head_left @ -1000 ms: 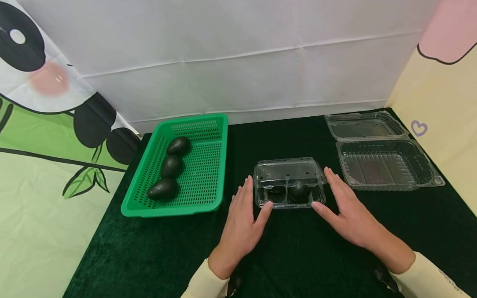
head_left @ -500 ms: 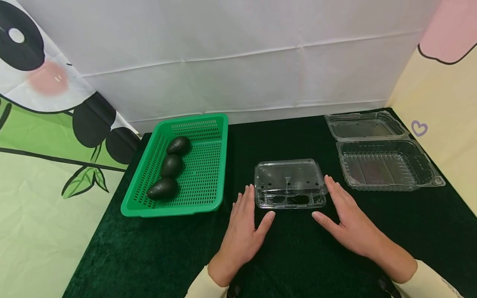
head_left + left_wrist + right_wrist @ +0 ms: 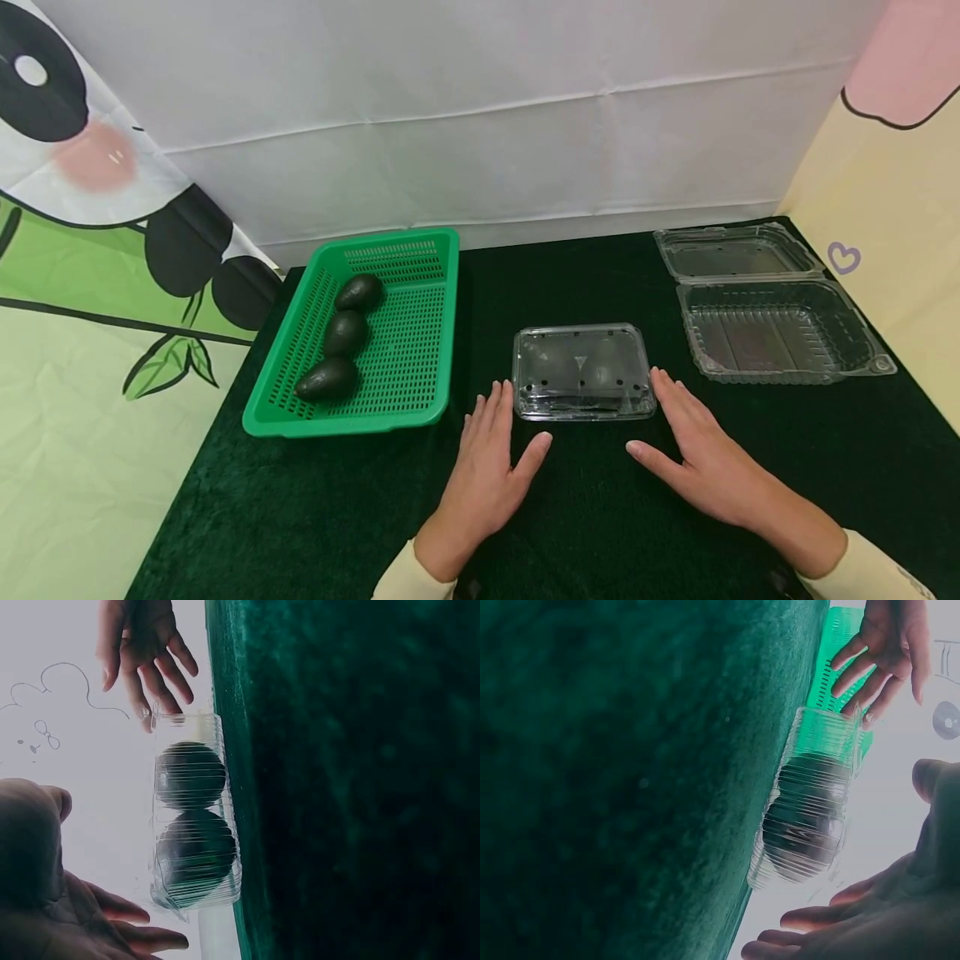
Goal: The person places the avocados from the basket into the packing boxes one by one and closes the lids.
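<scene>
Head view: directly right of the green basket (image 3: 408, 358), lidded box (image 3: 584, 373) of clear plastic, with lid lowered, resting on dark green cloth (image 3: 300, 500). Farther right of the basket, open clamshell (image 3: 761, 327), lid folded back. Inside the basket, toward its left side, three dark avocados (image 3: 346, 335) lying in one row.

Left hand (image 3: 483, 467), just right of the basket's near end: fingers straight, thumb apart, gripping nothing. Right hand (image 3: 720, 462), farther right of the basket, beyond the box: equally straight-fingered, thumb apart, gripping nothing. Fingertips very near both side walls of the box; impossible to tell surely between light touch and small gap. Not possible to tell about latching of the rim either.

For closing this lid, probably the step in hand: better to use both hands as soft side guards, match lid edge with rim, then press evenly from corner to corner, without denting the thin top. Avoid pushing from one side only; risk of sliding, with such light box.

Glossy, thin plastic, finely ribbed on the walls. Behind the ribs, in left wrist view, two rounded fruits (image 3: 196, 851), dark, side by side. Smooth, softly shining skins in the basket; basket itself of slotted plastic. Velvet-like pile on the cloth.
</scene>
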A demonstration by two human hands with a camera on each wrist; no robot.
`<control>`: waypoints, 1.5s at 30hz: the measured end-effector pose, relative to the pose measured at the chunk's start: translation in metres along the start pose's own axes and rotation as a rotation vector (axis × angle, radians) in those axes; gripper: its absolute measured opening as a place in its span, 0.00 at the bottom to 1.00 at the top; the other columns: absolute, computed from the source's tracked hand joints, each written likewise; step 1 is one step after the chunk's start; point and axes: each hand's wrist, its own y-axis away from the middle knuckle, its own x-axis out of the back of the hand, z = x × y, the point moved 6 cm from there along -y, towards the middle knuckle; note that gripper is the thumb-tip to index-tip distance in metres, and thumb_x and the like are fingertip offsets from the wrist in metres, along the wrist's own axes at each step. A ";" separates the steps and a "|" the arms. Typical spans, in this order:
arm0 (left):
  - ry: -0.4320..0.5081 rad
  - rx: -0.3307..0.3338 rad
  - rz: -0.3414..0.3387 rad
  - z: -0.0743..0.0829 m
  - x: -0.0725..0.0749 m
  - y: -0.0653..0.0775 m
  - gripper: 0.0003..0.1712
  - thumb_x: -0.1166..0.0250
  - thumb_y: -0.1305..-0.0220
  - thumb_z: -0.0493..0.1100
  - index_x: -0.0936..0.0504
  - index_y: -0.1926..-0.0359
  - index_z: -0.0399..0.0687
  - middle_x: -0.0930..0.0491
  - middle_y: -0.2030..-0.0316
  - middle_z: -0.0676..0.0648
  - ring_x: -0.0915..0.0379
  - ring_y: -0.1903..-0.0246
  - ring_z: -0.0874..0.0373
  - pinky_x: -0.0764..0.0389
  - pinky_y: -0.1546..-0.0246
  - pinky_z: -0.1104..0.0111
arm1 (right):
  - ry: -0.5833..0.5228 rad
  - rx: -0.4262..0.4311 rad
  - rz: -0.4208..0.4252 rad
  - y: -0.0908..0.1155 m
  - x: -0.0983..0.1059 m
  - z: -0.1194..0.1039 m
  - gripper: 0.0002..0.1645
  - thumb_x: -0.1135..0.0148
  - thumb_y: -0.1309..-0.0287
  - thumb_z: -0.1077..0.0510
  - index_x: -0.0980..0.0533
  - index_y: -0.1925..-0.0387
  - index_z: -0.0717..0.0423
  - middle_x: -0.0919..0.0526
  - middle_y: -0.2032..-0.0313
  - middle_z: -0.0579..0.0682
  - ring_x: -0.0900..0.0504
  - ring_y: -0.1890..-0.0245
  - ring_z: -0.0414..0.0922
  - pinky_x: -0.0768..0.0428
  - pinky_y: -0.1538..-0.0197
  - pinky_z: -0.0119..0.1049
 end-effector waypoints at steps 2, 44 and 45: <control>-0.010 0.002 -0.008 0.000 0.000 0.000 0.48 0.50 0.25 0.70 0.48 0.18 0.49 0.53 0.19 0.41 0.61 0.21 0.39 0.56 0.25 0.42 | 0.009 -0.002 -0.006 0.000 0.000 0.001 0.59 0.44 0.29 0.32 0.64 0.17 0.54 0.61 0.19 0.65 0.59 0.22 0.69 0.50 0.30 0.73; 0.249 0.138 0.074 -0.018 0.016 -0.032 0.16 0.38 0.25 0.55 0.22 0.42 0.60 0.15 0.57 0.56 0.22 0.69 0.63 0.21 0.69 0.64 | -0.269 0.013 0.093 -0.023 0.028 0.010 0.24 0.42 0.24 0.54 0.34 0.34 0.58 0.18 0.51 0.55 0.15 0.60 0.47 0.17 0.64 0.38; 0.256 0.139 0.078 -0.018 0.015 -0.033 0.15 0.37 0.25 0.55 0.22 0.43 0.60 0.15 0.58 0.56 0.22 0.69 0.63 0.21 0.69 0.64 | -0.281 0.012 0.093 -0.023 0.028 0.009 0.24 0.42 0.25 0.55 0.34 0.35 0.59 0.18 0.53 0.54 0.15 0.62 0.47 0.16 0.65 0.38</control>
